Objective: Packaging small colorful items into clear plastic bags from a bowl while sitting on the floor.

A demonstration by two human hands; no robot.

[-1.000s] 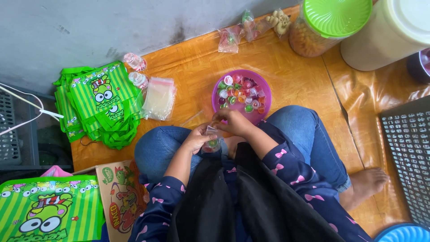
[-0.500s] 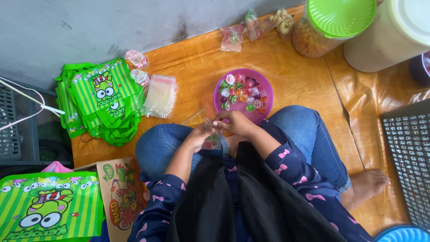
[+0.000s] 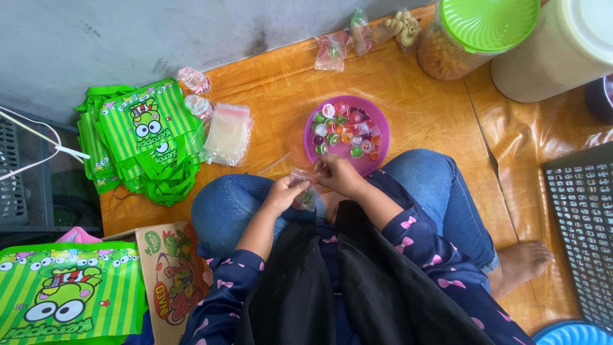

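Both hands pinch the small clear bag (image 3: pixel 302 189): left hand (image 3: pixel 283 193) holds its mouth, right hand (image 3: pixel 336 174) feeds sweets; keep it upright near the purple bowl (image 3: pixel 379 121).

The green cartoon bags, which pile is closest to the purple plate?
The stack of green bags lying on the orange mat beside the clear plastic pouches. The other green bag sits far off at the bottom-left corner.

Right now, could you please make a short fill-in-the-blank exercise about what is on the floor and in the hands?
1. Both hands, the left hand and the right hand, hold a small clear ____.
2. The jelly cups lie in a round ____ plate.
3. The stack of striped bags is mostly ____.
4. The big jar has a ____ lid.

Missing words: bag; purple; green; green
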